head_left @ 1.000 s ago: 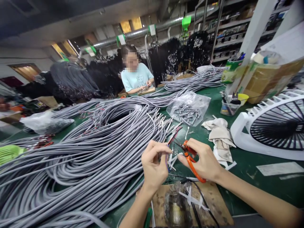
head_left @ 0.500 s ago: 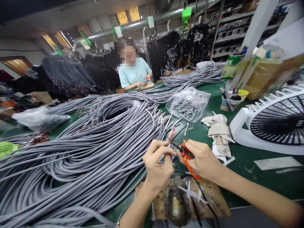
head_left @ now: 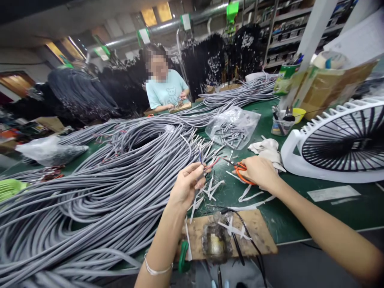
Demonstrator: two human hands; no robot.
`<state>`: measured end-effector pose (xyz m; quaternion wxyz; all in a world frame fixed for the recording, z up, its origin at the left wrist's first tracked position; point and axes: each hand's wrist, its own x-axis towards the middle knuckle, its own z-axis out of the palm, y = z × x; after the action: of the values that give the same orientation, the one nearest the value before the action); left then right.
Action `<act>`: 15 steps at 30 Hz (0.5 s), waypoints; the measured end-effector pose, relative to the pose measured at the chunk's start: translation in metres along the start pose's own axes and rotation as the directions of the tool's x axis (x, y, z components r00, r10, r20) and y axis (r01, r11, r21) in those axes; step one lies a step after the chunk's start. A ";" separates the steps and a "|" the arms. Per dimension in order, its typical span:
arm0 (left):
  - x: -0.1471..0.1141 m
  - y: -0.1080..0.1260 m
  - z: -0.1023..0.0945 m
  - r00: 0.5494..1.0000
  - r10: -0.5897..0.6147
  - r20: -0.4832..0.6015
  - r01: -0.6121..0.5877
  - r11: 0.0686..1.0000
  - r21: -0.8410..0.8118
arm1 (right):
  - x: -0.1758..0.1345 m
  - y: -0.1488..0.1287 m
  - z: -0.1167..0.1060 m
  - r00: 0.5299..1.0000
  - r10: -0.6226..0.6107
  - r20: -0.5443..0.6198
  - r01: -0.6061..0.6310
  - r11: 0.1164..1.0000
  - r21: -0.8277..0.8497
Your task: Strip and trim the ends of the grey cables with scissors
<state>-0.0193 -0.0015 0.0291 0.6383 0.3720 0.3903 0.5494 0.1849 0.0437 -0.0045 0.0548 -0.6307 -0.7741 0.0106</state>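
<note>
While the left hand (head_left: 187,185) pinches a cable end (head_left: 201,170) w/ coloured wires fanned upward for access, the right hand (head_left: 258,172) is closed round orange snips (head_left: 240,173), resting on the table (head_left: 300,208). Offcuts (head_left: 211,188) lie between the hands, beside the cable pile (head_left: 99,188).

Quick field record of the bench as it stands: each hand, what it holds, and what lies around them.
left hand: pinches the stripped cable end, coloured wires showing
right hand: grips orange cutters
cables: big grey pile to the left
table: green, white offcuts between the hands
near edge: wooden board
right: white fan
behind: bag of parts
</note>
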 end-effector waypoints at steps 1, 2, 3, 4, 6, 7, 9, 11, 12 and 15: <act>-0.001 0.002 0.001 1.000 -0.025 0.000 0.025 0.999 -0.026 | 0.002 0.004 0.002 0.999 -0.014 0.038 0.014 1.000 -0.011; -0.003 0.004 0.004 0.999 -0.042 -0.002 0.042 0.998 -0.042 | 0.003 0.006 0.004 0.998 -0.035 0.052 0.036 0.999 -0.005; -0.006 0.006 0.006 0.998 -0.058 -0.002 0.058 0.997 -0.048 | 0.004 0.007 0.005 0.997 -0.061 0.049 0.060 0.998 0.008; -0.010 0.009 0.009 0.998 -0.070 -0.007 0.069 0.996 -0.051 | 0.004 0.007 0.007 0.995 -0.088 0.043 0.087 0.996 0.022; -0.024 0.014 0.016 0.996 -0.084 -0.024 0.082 0.995 -0.062 | 0.004 0.006 0.008 0.989 -0.146 0.021 0.144 0.988 0.062; -0.034 0.017 0.018 0.996 -0.085 -0.036 0.082 0.994 -0.072 | 0.004 0.005 0.008 0.985 -0.172 0.012 0.171 0.981 0.088; -0.061 0.023 0.020 0.996 -0.081 -0.037 0.077 0.993 -0.085 | 0.004 0.003 0.007 0.975 -0.222 0.010 0.218 0.964 0.150; -0.096 0.026 0.015 0.994 -0.098 -0.038 0.096 0.993 -0.070 | 0.002 0.000 0.006 0.957 -0.290 0.034 0.275 0.934 0.229; -0.115 0.025 0.010 0.990 -0.124 -0.068 0.121 0.992 -0.047 | 0.000 -0.002 0.005 0.939 -0.338 0.057 0.311 0.910 0.275; -0.172 0.007 -0.018 0.933 -0.291 -0.211 0.302 0.953 0.023 | -0.009 -0.008 0.006 0.846 -0.513 0.145 0.415 0.804 0.425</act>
<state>-0.0545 -0.1709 0.0430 0.6598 0.2676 0.5205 0.4713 0.1781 0.0338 -0.0101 0.0770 -0.3910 -0.8889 0.2260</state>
